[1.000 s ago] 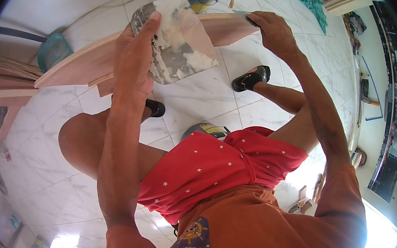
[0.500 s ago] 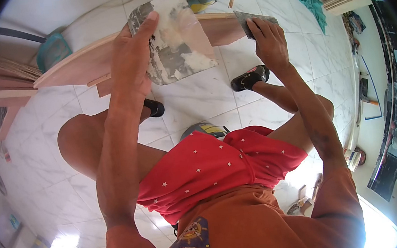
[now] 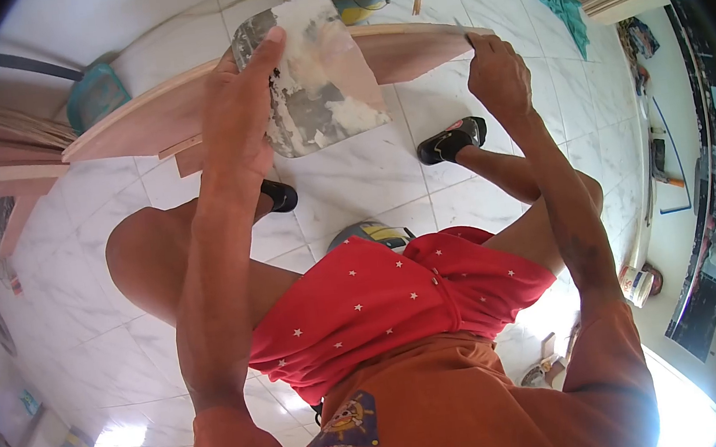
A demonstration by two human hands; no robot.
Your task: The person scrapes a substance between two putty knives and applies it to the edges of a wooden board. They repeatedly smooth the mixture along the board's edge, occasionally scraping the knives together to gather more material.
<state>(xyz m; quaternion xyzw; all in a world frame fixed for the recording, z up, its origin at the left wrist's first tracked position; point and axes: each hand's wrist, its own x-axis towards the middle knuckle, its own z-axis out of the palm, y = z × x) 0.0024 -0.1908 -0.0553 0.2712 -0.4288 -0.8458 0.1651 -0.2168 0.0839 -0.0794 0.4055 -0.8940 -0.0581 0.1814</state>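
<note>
the person's left hand (image 3: 249,103) was closed round the left side of a flat, round-cornered grey metal plate (image 3: 313,100), its thumb across the upper face and its fingers mostly hidden behind. white paste (image 3: 355,116) was smeared over the plate, which hid part of a long, curved, pinkish-brown wooden board (image 3: 414,54) stretching left to right across the far part of the scene. the right hand (image 3: 500,76) pinched a thin grey scraper (image 3: 464,32), seen nearly edge-on at the board's right end; whether blade and wood touched could not be told. the paste might have slid off had the plate tipped. uneven pressure seemed liable to send the scraper off the narrow edge, and a hard push could perhaps have rocked the board, whose support was unclear.
</note>
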